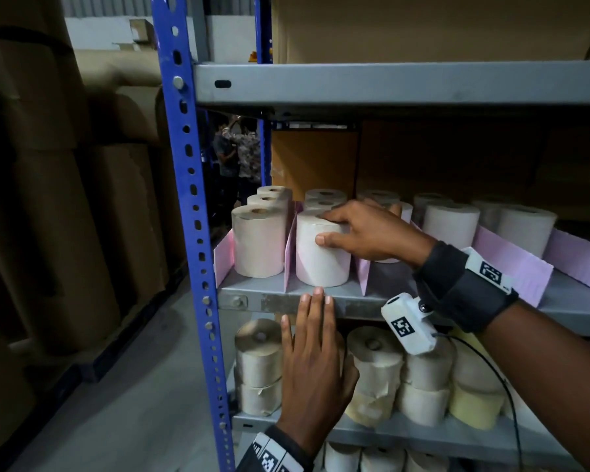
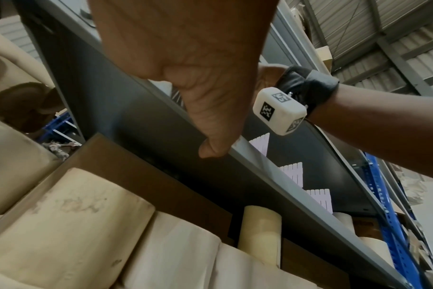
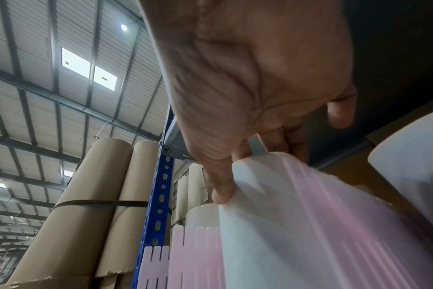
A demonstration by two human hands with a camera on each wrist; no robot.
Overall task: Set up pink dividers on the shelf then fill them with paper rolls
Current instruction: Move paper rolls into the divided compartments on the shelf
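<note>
Pink slotted dividers [image 1: 290, 253] stand on the grey shelf [image 1: 252, 287] and split it into lanes. Beige paper rolls fill the lanes. My right hand [image 1: 326, 229] grips the front paper roll [image 1: 321, 264] in the second lane from the left, thumb on its side and fingers over its top. The right wrist view shows that hand [image 3: 247, 97] on the roll [image 3: 284, 224], with a divider [image 3: 185, 254] beside it. My left hand [image 1: 312, 321] is flat with straight fingers, its fingertips at the shelf's front lip, holding nothing. In the left wrist view, that hand [image 2: 205, 97] sits against the shelf edge [image 2: 260, 166].
A blue perforated upright [image 1: 191, 199] frames the shelf's left side. Stacked paper rolls [image 1: 375, 366] fill the shelf below. Cardboard boxes [image 1: 457, 158] line the back and the shelf above. Tall brown cardboard tubes [image 1: 48, 199] stand left of the rack. People stand far behind.
</note>
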